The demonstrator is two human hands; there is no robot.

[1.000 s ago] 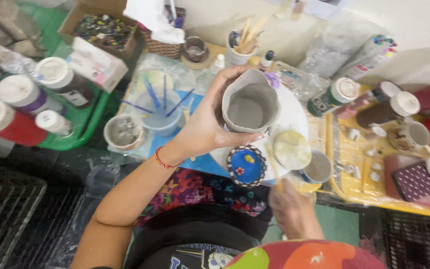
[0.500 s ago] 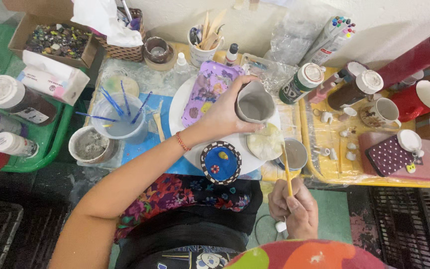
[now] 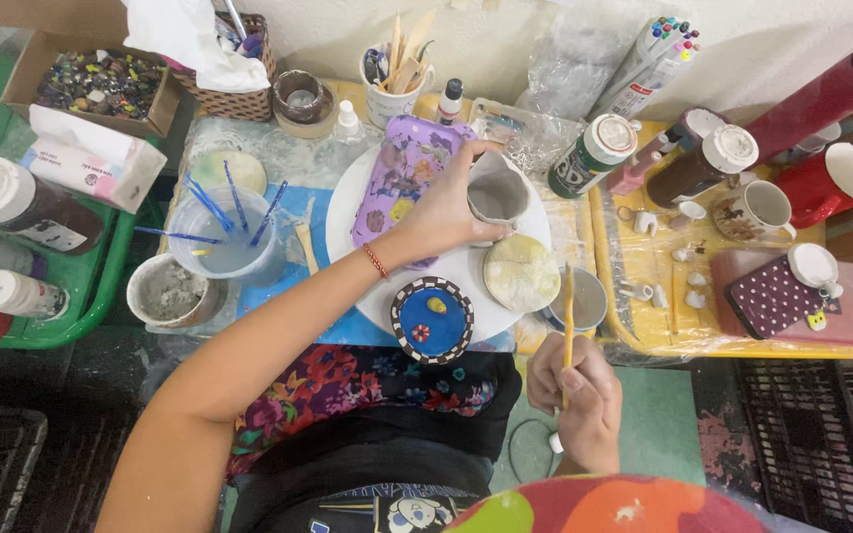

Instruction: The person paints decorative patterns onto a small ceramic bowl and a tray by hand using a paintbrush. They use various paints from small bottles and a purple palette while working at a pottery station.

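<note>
My left hand (image 3: 443, 211) grips a grey unfired clay cup (image 3: 499, 196) and holds it low over a round white plate (image 3: 466, 271). My right hand (image 3: 575, 395) is near my lap and pinches a thin wooden tool (image 3: 568, 316) that points up toward the table edge. A pale clay disc (image 3: 521, 272) and a small blue round dish (image 3: 432, 319) with a black-and-white rim lie on the plate. A purple flowered tray (image 3: 405, 176) lies under my left hand's fingers.
A clear cup of water with blue brushes (image 3: 221, 237) and a bowl of grey slip (image 3: 168, 291) stand at the left. Paint bottles (image 3: 12, 202) fill a green tray. Mugs (image 3: 754, 209), jars (image 3: 599, 153) and a dotted box (image 3: 780, 294) crowd the yellow mat at the right.
My left hand has lowered the clay cup from in front of me down to the white plate. My right hand, with the wooden tool, has come into view by my lap.
</note>
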